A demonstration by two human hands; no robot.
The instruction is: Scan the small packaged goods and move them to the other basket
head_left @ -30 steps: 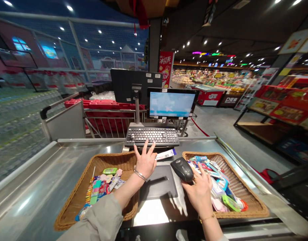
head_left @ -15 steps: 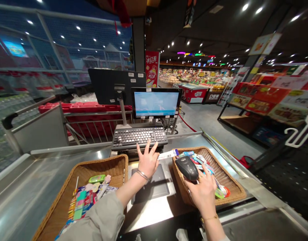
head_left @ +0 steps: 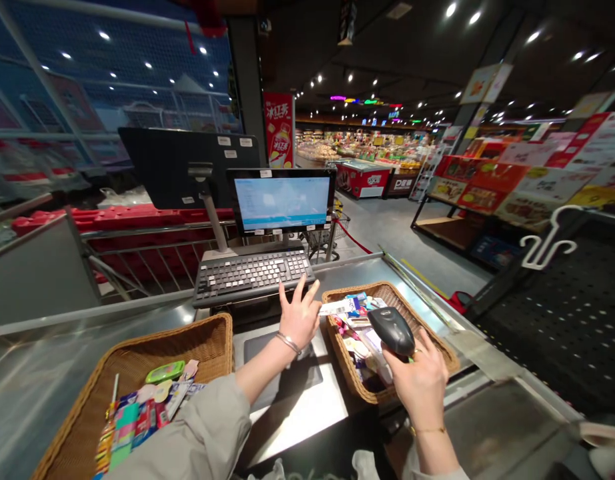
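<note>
My left hand point(head_left: 300, 317) hangs open with fingers spread, holding nothing, just in front of the black keyboard point(head_left: 252, 277) and above a dark flat scanner pad point(head_left: 292, 377). My right hand point(head_left: 417, 380) is closed around a black handheld barcode scanner point(head_left: 391, 331), over the near corner of a wicker basket point(head_left: 382, 290) filled with small packaged goods point(head_left: 360, 343). A white strip-shaped packet point(head_left: 337, 307) lies on top of that basket. A second wicker basket point(head_left: 187, 340) with colourful packets point(head_left: 142, 420) sits at the left, partly hidden by my sleeve.
A steel checkout counter point(head_left: 52, 373) carries the baskets, with a monitor point(head_left: 281, 201) behind the keyboard. Beyond stand a metal railing point(head_left: 147, 257) and red crates. Black pegboard point(head_left: 552, 327) rises at the right, beside red-boxed shelves point(head_left: 487, 180).
The whole scene has slid left in view as my head turned right. My right hand has moved down with the scanner, which now points more to the left. My left hand stays nearly still.
</note>
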